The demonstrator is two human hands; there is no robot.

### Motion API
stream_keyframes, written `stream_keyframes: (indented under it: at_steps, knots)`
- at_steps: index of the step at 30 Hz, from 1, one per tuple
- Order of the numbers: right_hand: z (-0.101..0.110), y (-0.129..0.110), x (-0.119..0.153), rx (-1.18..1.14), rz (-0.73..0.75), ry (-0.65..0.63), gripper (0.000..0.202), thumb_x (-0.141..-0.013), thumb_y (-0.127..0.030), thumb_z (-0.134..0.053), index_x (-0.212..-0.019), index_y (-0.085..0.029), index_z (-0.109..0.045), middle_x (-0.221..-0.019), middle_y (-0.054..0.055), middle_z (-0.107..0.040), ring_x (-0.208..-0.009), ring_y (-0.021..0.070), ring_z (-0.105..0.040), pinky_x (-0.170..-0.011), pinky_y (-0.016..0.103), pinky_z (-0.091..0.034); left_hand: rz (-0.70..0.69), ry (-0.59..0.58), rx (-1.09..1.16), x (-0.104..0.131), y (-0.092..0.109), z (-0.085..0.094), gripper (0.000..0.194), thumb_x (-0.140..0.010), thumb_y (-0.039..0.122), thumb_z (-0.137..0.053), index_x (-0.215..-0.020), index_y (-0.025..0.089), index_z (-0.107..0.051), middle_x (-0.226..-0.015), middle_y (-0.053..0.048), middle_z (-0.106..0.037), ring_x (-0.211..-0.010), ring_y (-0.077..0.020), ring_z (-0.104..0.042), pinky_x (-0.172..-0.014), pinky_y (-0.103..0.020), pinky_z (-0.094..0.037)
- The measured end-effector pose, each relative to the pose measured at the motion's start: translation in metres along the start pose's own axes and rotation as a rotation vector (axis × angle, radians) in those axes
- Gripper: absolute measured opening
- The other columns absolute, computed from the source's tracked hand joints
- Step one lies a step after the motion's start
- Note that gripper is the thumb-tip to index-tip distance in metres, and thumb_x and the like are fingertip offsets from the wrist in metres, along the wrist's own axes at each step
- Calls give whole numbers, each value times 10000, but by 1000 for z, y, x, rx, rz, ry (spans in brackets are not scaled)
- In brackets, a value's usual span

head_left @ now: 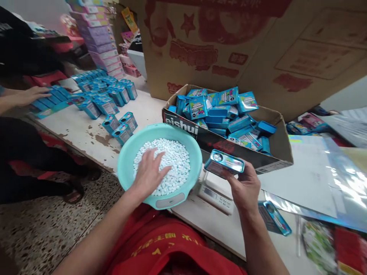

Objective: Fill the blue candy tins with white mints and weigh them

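My left hand [149, 170] lies with fingers spread on the small white candies [174, 164] that fill the middle of a turquoise basin [126, 168]. In my right hand [246, 183] is a blue candy tin [225, 162], its top with a round hole facing up, held to the right of the basin. Beneath that tin a white digital scale [216, 196] is partly covered by it. A second blue tin [275, 217] lies on the table to the right of my right forearm.
Behind the basin, a cardboard box [275, 156] holds many blue tins. More tins [109, 99] stand in groups at the left, where a co-worker's hand [36, 95] touches a row. A large carton [258, 49] rises at the back. Papers [309, 175] lie right.
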State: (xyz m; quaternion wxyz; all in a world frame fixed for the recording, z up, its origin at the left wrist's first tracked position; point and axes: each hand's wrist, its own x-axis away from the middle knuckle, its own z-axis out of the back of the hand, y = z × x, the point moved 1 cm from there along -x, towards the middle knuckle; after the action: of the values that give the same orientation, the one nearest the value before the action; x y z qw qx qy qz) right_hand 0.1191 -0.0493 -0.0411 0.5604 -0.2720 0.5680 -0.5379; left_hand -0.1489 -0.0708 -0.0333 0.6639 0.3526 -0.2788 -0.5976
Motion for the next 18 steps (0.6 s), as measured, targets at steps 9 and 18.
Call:
stream_keyframes:
  at_steps: [9,18]
  knots:
    - [35,65,19,40,-228,83,490,-590,-411,-796,-978,-186,-600,-894,24,-655,-779,179,-608,-743,352,-503,-198,-191,-365,10,-25,-6,425,-881,490,-405,-1148,212,-583,-1229,-86,-574,-1191,-260,-467,-1032,-413,-344]
    - [53,49,41,180,-104,205,501,-742,-413,-686,-1174,-213,-527,-1181,100,-551,-1018,224,-567,-787,372,-484,-81,-251,-338,6,-27,-1,459,-856,560,-406,-1131,235,-577,-1195,-52,-591,-1141,-249,-511,-975,-356,-385]
